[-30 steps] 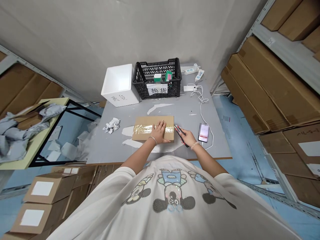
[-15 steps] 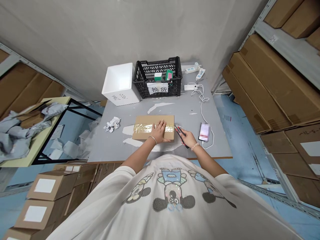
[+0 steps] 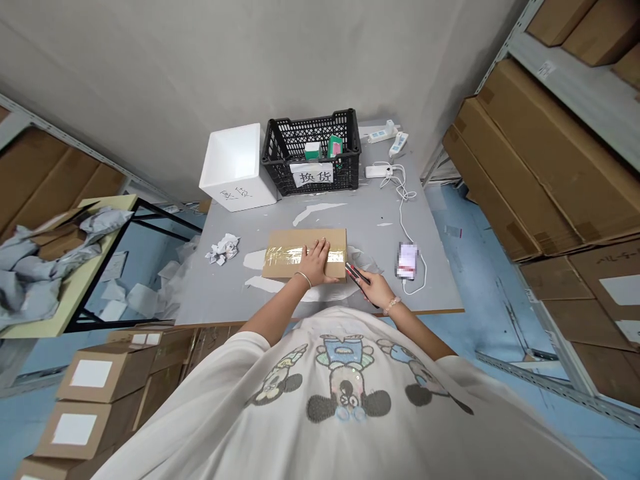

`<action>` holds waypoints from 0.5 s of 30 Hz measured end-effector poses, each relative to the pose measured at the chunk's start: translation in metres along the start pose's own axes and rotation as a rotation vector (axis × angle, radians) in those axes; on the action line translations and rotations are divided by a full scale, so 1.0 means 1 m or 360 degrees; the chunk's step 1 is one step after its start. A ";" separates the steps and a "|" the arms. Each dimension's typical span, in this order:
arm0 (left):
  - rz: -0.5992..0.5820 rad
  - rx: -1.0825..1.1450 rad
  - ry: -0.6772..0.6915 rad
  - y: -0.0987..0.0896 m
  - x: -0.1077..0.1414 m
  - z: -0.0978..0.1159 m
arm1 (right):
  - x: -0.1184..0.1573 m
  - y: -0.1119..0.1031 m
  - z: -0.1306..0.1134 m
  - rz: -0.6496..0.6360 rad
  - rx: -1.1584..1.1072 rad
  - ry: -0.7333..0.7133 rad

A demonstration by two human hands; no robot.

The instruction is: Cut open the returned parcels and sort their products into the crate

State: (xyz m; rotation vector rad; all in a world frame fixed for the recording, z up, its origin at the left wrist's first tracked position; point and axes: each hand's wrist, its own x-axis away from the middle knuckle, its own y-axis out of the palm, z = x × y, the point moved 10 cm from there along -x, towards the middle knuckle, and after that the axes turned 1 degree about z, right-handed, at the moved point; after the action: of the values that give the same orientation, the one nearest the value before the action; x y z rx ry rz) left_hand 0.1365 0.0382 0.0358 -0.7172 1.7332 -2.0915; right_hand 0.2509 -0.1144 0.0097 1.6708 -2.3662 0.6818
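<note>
Head view: we have a closed cardboard box lying flat on the grey table, near the middle of its near half, with a band of shiny tape running left to right along its top. Our left hand rests palm down on the right part of the box, over the tape, its fingers extended and modestly spread, gripping nothing. Our right hand, just right of the box, has its fingers closed around a slim black tool; the tool slants, its far end pointing left at the right edge of the box. Contact between tip and cardboard: cannot tell. Crumpled paper lies on the table, left of the box. To the right, apart from our right hand, a phone lies with its screen lit and a white cable at its near end. Far side: a white bin at left, beside a black crate bearing a paper sign; the crate holds two small green-and-white boxes. Right of the crate we note a white power strip.
</note>
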 end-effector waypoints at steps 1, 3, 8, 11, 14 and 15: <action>-0.0001 -0.0003 -0.0003 0.000 0.000 0.000 | 0.001 -0.002 -0.001 0.0009 -0.0003 -0.0014; -0.0004 -0.0004 -0.0006 0.000 0.001 -0.001 | -0.001 -0.004 -0.001 -0.0004 -0.0023 -0.0019; -0.0006 0.0014 0.0020 0.001 0.000 -0.001 | -0.024 -0.022 0.002 0.0112 -0.0143 0.0073; 0.0000 0.0010 0.0012 0.002 0.000 -0.002 | -0.041 -0.030 -0.005 0.0226 -0.0179 0.0057; 0.0009 0.0003 0.0009 0.001 0.001 -0.002 | -0.052 -0.028 -0.013 0.0237 -0.0184 0.0038; 0.0008 0.0001 0.0008 0.001 0.002 -0.002 | -0.054 -0.027 -0.015 0.0238 -0.0178 0.0035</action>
State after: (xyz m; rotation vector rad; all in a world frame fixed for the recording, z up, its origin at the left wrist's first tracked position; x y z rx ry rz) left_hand 0.1341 0.0384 0.0350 -0.7070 1.7352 -2.0925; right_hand 0.2939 -0.0690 0.0097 1.4462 -2.4829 0.5764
